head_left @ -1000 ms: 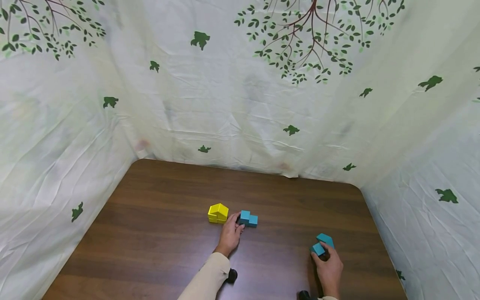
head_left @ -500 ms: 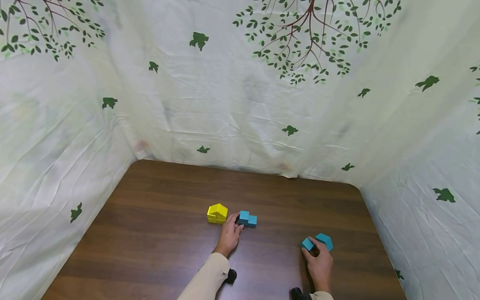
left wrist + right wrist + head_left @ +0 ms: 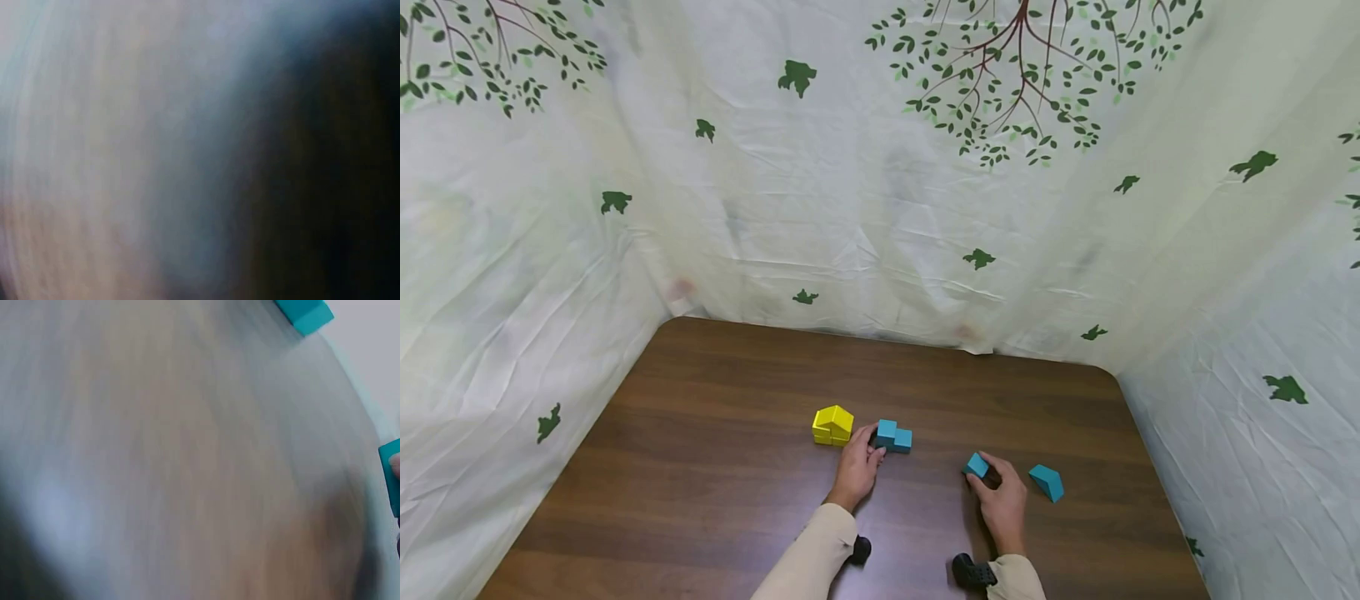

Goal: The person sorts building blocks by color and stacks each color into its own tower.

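My left hand point(image 3: 854, 468) has thumb and fingers around the left side of a small blue block group point(image 3: 894, 436), a taller part beside a lower one. To its left, close by the fingers, stands a small house-shaped stack of yellow blocks point(image 3: 832, 426). My right hand point(image 3: 1004, 498) pinches a blue block point(image 3: 976, 464) between thumb and fingers, to the right of the blue group. A blue wedge-shaped block point(image 3: 1047, 482) lies right of that hand. In the right wrist view, a blue block point(image 3: 305, 312) shows at the top. The left wrist view is only blur.
Everything is on a brown wooden table point(image 3: 715, 500) with rounded far corners. A pale cloth point(image 3: 865, 192) printed with leaves and branches hangs around its back and sides. Black wrist devices show at the left cuff point(image 3: 861, 550) and right cuff point(image 3: 972, 572).
My right hand has carried its blue block leftward, away from the wedge-shaped block and nearer the blue group. My left hand has stayed in place at the group.
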`<act>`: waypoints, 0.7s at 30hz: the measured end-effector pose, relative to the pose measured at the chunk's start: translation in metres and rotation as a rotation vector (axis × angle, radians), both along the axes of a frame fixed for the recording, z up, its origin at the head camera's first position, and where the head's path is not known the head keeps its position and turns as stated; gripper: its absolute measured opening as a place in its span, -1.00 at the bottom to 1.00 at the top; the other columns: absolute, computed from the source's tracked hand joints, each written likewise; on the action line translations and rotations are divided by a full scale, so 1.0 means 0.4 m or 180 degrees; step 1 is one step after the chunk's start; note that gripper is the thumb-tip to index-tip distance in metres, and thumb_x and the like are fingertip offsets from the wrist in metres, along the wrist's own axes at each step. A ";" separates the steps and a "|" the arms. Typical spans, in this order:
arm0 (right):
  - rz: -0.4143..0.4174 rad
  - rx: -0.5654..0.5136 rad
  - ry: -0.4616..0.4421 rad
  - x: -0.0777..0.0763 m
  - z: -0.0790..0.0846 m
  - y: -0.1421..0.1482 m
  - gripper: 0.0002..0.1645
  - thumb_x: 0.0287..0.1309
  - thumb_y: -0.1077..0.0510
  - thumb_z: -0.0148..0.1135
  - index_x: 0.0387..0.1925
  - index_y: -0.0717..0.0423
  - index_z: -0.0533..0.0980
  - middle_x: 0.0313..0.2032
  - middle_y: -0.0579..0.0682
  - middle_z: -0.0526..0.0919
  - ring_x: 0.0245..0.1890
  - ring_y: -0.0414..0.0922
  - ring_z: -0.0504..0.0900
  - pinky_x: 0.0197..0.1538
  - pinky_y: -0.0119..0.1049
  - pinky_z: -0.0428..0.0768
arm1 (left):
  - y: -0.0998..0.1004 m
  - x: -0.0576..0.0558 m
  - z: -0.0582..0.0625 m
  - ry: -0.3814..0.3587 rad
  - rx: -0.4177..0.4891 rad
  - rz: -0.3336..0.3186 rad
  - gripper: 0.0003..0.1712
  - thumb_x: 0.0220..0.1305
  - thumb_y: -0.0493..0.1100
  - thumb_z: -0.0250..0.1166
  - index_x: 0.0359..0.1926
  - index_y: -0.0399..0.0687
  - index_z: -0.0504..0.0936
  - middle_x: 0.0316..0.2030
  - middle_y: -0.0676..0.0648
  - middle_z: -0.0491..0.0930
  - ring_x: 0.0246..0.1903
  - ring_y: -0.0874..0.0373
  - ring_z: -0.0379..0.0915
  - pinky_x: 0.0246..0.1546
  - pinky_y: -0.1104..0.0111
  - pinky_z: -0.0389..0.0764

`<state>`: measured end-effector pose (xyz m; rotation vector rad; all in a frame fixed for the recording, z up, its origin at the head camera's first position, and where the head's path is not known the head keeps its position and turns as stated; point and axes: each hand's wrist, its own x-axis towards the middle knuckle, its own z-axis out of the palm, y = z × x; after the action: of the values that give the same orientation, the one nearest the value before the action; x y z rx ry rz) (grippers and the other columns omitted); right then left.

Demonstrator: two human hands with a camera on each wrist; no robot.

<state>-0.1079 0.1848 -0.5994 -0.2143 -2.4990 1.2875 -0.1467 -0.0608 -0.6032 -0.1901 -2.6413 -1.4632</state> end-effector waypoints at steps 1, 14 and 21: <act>0.0027 -0.0037 0.0010 -0.005 0.002 -0.008 -0.51 -0.08 0.35 0.47 -0.01 0.20 0.62 -0.13 0.14 0.63 -0.12 0.09 0.63 -0.08 -0.09 0.59 | 0.000 0.000 0.000 -0.0019 0.0000 -0.0003 -0.52 0.29 -0.38 0.22 0.21 -0.40 0.41 0.08 -0.24 0.48 -0.26 0.08 0.43 -0.02 0.12 0.48; 0.0351 -0.0366 0.0080 -0.083 0.057 -0.113 -0.54 -0.09 0.30 0.50 -0.06 0.13 0.63 -0.16 0.08 0.67 -0.17 0.04 0.60 -0.06 0.00 0.55 | 0.001 0.001 0.001 0.0049 0.0002 -0.0007 -0.53 0.27 -0.40 0.23 0.19 -0.41 0.42 0.07 -0.25 0.49 -0.25 0.05 0.44 -0.03 0.11 0.47; 0.0585 -0.0309 0.0200 -0.115 0.080 -0.148 -0.56 -0.10 0.31 0.50 -0.08 0.16 0.64 -0.15 0.07 0.67 -0.21 0.03 0.60 -0.09 0.00 0.56 | -0.002 -0.003 -0.005 0.0052 -0.0006 0.0005 -0.53 0.26 -0.40 0.24 0.19 -0.39 0.43 0.06 -0.23 0.49 -0.27 0.09 0.43 -0.05 0.14 0.48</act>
<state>-0.1540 0.1256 -0.5675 0.0346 -2.4525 1.4648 -0.1480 -0.0616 -0.6053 -0.1991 -2.6296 -1.4524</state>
